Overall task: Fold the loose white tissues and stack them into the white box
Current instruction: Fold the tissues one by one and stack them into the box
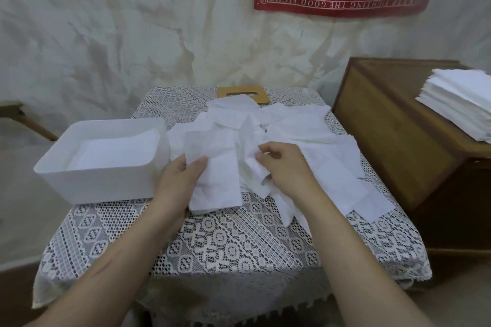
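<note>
Left hand [180, 180] holding tissue [215, 180], right hand [287, 167] pinching pile [305, 135]

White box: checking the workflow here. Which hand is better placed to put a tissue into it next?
Probably left. The left hand grips a flat tissue beside the white box; the right hand is farther off, pinching the pile.

Forearms extended, left grip [180, 183] thumb-clamps a flat tissue [216, 186], right grip [285, 167] pinches a crumpled tissue [253, 167].
</note>
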`<state>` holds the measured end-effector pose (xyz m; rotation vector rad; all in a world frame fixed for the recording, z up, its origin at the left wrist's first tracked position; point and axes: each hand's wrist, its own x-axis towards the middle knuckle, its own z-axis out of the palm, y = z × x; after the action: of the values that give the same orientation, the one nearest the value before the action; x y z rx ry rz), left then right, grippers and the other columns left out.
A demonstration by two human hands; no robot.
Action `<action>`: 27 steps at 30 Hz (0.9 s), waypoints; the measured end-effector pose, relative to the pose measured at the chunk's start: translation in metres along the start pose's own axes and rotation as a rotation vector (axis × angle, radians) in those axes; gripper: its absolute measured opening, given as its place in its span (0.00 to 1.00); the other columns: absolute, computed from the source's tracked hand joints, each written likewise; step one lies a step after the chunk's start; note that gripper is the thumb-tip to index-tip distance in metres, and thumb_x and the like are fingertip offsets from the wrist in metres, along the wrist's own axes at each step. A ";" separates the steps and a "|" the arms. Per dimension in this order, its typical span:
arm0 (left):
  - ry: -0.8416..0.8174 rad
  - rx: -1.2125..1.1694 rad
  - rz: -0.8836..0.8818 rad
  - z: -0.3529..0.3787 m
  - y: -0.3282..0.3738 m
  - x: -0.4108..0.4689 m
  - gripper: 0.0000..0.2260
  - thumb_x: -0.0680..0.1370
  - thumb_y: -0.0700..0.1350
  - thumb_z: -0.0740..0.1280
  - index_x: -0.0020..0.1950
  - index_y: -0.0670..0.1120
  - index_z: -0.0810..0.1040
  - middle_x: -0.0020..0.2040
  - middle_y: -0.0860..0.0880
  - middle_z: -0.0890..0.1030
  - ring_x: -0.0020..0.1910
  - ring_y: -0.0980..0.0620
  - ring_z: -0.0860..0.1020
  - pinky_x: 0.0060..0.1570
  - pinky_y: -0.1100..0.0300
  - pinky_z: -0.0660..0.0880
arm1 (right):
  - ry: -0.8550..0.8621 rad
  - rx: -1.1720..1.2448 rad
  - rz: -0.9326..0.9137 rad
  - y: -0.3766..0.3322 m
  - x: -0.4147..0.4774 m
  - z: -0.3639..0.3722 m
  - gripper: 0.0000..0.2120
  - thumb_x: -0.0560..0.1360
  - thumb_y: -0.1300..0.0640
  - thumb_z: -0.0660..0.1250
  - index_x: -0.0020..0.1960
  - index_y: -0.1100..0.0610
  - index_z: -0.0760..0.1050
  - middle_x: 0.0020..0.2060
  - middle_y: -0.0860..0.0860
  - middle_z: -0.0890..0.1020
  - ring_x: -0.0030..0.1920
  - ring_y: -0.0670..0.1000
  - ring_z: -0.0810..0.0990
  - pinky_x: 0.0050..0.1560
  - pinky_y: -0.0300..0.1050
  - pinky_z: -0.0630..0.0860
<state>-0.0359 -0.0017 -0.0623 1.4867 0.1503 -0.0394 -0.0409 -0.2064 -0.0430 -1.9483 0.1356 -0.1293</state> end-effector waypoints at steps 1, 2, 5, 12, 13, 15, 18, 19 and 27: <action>0.004 0.003 0.001 0.000 0.000 0.000 0.04 0.84 0.46 0.67 0.55 0.50 0.82 0.49 0.51 0.88 0.48 0.48 0.86 0.49 0.49 0.82 | 0.020 0.108 0.017 -0.001 0.000 -0.003 0.10 0.81 0.56 0.68 0.61 0.54 0.81 0.45 0.46 0.82 0.27 0.47 0.80 0.32 0.38 0.74; 0.006 0.002 -0.001 -0.001 0.000 -0.001 0.04 0.84 0.46 0.67 0.55 0.50 0.82 0.49 0.51 0.88 0.48 0.48 0.86 0.50 0.49 0.82 | 0.034 0.188 0.039 -0.001 -0.001 -0.006 0.09 0.80 0.57 0.69 0.59 0.56 0.81 0.43 0.47 0.81 0.27 0.45 0.77 0.29 0.37 0.72; 0.009 -0.017 -0.014 -0.001 0.000 -0.003 0.05 0.84 0.45 0.66 0.56 0.49 0.82 0.50 0.50 0.88 0.51 0.45 0.86 0.53 0.45 0.82 | 0.007 0.212 0.137 0.004 -0.005 -0.016 0.03 0.79 0.60 0.68 0.48 0.59 0.79 0.40 0.52 0.79 0.32 0.47 0.77 0.29 0.41 0.75; -0.002 -0.031 -0.032 0.000 -0.001 -0.004 0.05 0.83 0.45 0.67 0.56 0.47 0.82 0.52 0.48 0.88 0.53 0.43 0.85 0.56 0.42 0.81 | -0.007 -0.002 0.259 0.018 -0.005 -0.021 0.18 0.73 0.48 0.72 0.43 0.64 0.73 0.38 0.55 0.79 0.37 0.54 0.82 0.35 0.46 0.81; -0.011 -0.035 -0.034 0.000 -0.002 -0.004 0.05 0.83 0.44 0.67 0.56 0.47 0.82 0.52 0.48 0.88 0.53 0.43 0.86 0.56 0.43 0.82 | 0.013 -0.039 0.244 0.018 -0.005 -0.021 0.20 0.73 0.45 0.72 0.39 0.60 0.71 0.35 0.53 0.77 0.34 0.54 0.81 0.35 0.49 0.82; -0.037 -0.039 -0.037 -0.001 -0.003 -0.004 0.06 0.83 0.44 0.67 0.57 0.47 0.82 0.53 0.48 0.88 0.52 0.46 0.86 0.54 0.46 0.82 | 0.058 -0.156 0.214 0.016 -0.004 -0.020 0.21 0.75 0.44 0.71 0.35 0.54 0.65 0.31 0.51 0.71 0.32 0.54 0.77 0.39 0.56 0.84; -0.075 -0.051 -0.039 -0.001 -0.003 -0.004 0.07 0.84 0.44 0.67 0.60 0.47 0.81 0.53 0.49 0.88 0.52 0.47 0.86 0.52 0.49 0.81 | 0.105 -0.352 0.147 0.014 0.000 -0.021 0.20 0.75 0.50 0.68 0.35 0.52 0.59 0.31 0.51 0.65 0.35 0.55 0.67 0.38 0.53 0.78; -0.079 -0.056 -0.040 -0.001 -0.003 -0.004 0.07 0.84 0.44 0.67 0.60 0.47 0.81 0.53 0.49 0.88 0.52 0.47 0.86 0.52 0.49 0.81 | 0.107 -0.408 0.123 0.014 0.001 -0.022 0.18 0.75 0.53 0.68 0.35 0.53 0.59 0.32 0.51 0.64 0.36 0.57 0.64 0.35 0.48 0.70; -0.037 -0.081 -0.046 0.001 -0.001 -0.003 0.08 0.83 0.43 0.67 0.61 0.47 0.82 0.55 0.47 0.87 0.55 0.44 0.85 0.57 0.44 0.81 | 0.003 0.131 0.044 0.005 -0.007 -0.023 0.05 0.78 0.59 0.71 0.42 0.56 0.81 0.37 0.48 0.85 0.38 0.49 0.83 0.40 0.43 0.76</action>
<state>-0.0390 -0.0029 -0.0633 1.4011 0.1545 -0.0962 -0.0520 -0.2283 -0.0396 -1.8138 0.1682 -0.1095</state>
